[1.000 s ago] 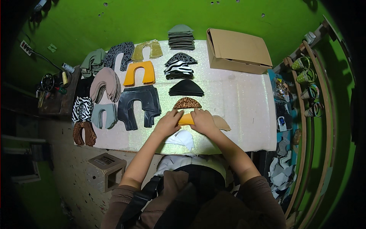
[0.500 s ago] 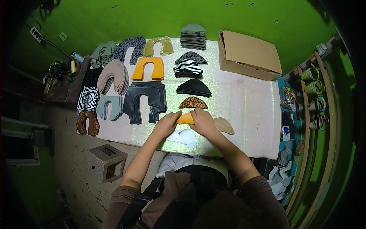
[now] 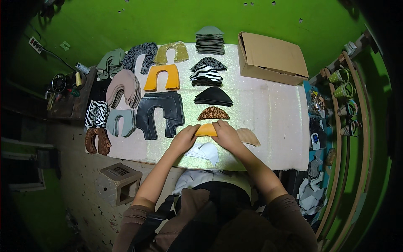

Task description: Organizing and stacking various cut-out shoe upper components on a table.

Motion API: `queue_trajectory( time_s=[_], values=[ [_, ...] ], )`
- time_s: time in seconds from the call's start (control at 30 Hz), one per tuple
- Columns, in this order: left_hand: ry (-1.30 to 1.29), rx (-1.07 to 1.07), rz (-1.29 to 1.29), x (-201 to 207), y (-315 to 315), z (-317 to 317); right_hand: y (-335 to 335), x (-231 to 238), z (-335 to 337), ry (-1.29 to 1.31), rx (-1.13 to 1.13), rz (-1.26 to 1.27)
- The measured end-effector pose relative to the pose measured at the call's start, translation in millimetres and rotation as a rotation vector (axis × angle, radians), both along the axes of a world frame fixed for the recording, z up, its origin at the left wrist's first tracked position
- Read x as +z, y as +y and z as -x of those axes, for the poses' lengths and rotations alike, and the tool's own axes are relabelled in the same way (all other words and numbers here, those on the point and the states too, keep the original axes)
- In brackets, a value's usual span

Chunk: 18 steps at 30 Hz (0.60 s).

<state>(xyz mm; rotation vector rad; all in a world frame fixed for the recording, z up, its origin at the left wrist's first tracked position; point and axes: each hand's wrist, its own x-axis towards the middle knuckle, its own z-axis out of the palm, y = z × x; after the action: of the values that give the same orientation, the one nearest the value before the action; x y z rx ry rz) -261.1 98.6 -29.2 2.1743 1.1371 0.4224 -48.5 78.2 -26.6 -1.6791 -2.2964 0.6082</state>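
Between my hands a yellow half-moon piece (image 3: 206, 130), perhaps a small stack, lies on the table with its curved side away from me. My left hand (image 3: 186, 138) grips its left end, and my right hand (image 3: 226, 135) closes on the right end. Just beyond sits a leopard-print half-moon piece (image 3: 213, 113). White pieces (image 3: 203, 153) lie fanned out nearer to me. A tan ribbed half-moon piece (image 3: 248, 137) rests beside my right hand. Farther back come stacks of black pieces (image 3: 213, 96), zebra-print pieces (image 3: 206, 74) and grey-green pieces (image 3: 209, 40).
U-shaped cut pieces in several colours, among them black (image 3: 146, 111) and orange (image 3: 161, 71), cover the table's left part. A cardboard box (image 3: 273, 56) stands at the back right. Sandals hang on a wooden rack (image 3: 336, 138) at the right. A wooden stool (image 3: 119, 180) is on the floor.
The view has shifted slightly. My right hand has moved a little rightward along the yellow piece, so more of it shows between my hands.
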Motion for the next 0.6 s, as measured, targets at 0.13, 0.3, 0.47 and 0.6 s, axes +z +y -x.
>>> queue_trajectory(
  time_s=[0.13, 0.3, 0.47, 0.6],
  values=[
    [-0.064, 0.003, 0.054, 0.3, 6.5, -2.0, 1.1, 4.1, 2.4, 0.03, -0.016, -0.065],
    [0.013, -0.075, 0.042, 21.3, 8.7, -7.8, -6.3, 9.8, -3.2, 0.046, -0.027, -0.088],
    [0.056, -0.135, -0.066, 4.7, 17.3, -10.4, -3.7, 3.7, -5.3, 0.056, -0.059, 0.025],
    [0.101, -0.152, -0.042, 5.4, 20.8, -10.8, -1.4, 5.7, -2.0, 0.041, -0.062, 0.077]
  ],
)
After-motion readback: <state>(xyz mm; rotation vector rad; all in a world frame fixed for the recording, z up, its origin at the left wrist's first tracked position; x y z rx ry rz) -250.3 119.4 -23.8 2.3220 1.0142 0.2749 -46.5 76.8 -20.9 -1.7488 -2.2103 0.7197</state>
